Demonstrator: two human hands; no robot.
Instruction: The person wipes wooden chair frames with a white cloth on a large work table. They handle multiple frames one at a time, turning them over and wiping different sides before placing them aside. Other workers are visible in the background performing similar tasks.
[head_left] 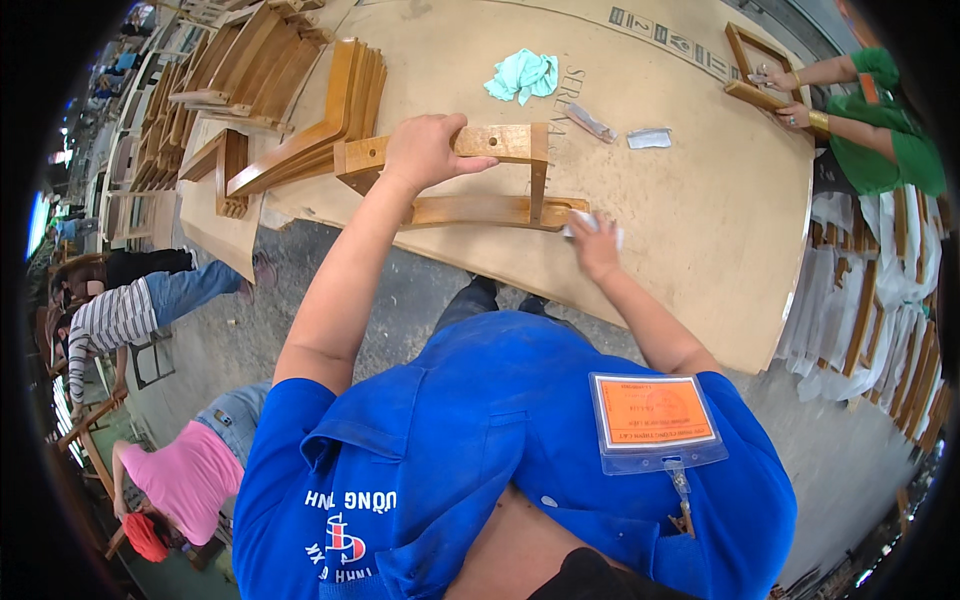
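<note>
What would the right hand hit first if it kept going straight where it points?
Likely the near end of the wooden frame's lower rail: the right hand, with a white piece at its fingers, points there. Contact may already exist; blur and depth make that unclear.

Brown wooden frame (470,210) (two holes showing), at table (730,270) edge, white pad (574,221) touching.

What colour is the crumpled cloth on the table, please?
The cloth is mint green; head view shows best.
</note>
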